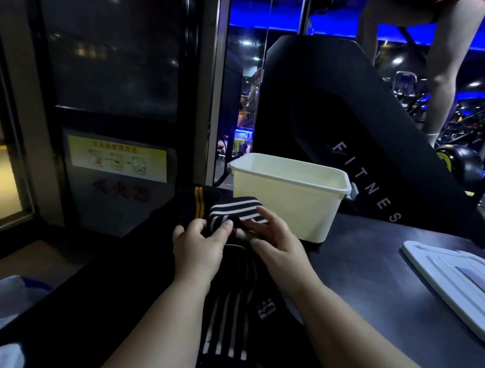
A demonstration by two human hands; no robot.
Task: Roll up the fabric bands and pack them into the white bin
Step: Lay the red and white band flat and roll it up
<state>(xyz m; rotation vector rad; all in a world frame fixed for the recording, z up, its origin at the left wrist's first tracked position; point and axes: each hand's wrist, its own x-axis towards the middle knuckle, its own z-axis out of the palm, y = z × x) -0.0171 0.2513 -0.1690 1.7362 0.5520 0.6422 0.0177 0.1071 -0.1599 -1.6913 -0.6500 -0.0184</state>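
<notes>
A black fabric band with white stripes (235, 210) is partly rolled at its far end, just in front of the white bin (286, 199). My left hand (198, 247) pinches the roll from the left with thumb and fingers. My right hand (274, 241) grips the roll from the right. The band's unrolled tail (230, 322) runs back toward me between my forearms. A second black band with orange stripes (194, 206) lies just left of the roll. The bin looks empty inside.
A white bin lid (459, 285) lies on the dark table (374, 266) at the right. A black fitness machine (355, 134) rises behind the bin, with a person's legs above it. A glass cabinet (112, 86) stands at the left.
</notes>
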